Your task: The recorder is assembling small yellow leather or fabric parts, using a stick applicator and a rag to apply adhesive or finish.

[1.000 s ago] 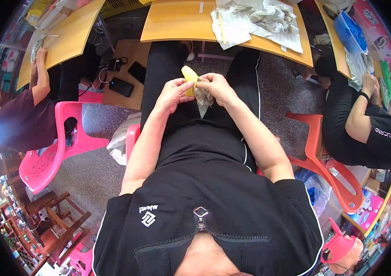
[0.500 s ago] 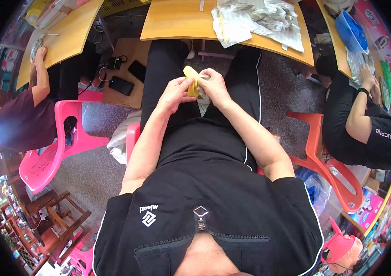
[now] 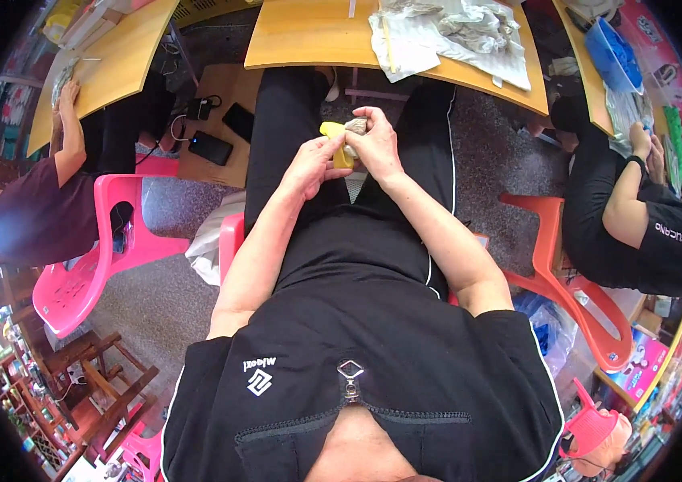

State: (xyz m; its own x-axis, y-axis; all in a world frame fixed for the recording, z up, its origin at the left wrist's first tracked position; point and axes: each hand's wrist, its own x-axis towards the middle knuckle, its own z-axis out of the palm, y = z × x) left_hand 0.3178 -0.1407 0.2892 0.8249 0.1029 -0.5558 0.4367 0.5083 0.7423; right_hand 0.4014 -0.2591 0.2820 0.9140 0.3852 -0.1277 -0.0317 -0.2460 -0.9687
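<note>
My left hand (image 3: 309,165) pinches a soft-looking yellow piece (image 3: 343,156) above my lap. Its exact kind does not show. My right hand (image 3: 375,149) meets it from the other side, fingers bent round a small greyish-beige bundle (image 3: 356,126) that lies against the yellow piece. Thumbs and fingertips of both hands come close together there and partly cover the two things. Beyond my knees, a wooden table (image 3: 309,36) bears a white sheet (image 3: 405,56) with crumpled greyish-beige pieces (image 3: 473,32) on it.
On the left a person (image 3: 44,205) works at another table (image 3: 120,80), near a pink chair (image 3: 104,241). At right another person (image 3: 630,217) sits by an orange chair (image 3: 554,265) and a blue basin (image 3: 612,56). Dark devices (image 3: 211,149) lie on a board below.
My right fingers have lifted and curled over the greyish-beige bundle, which now shows more above them. The yellow piece has turned slightly, while my left hand stays nearly in place.
</note>
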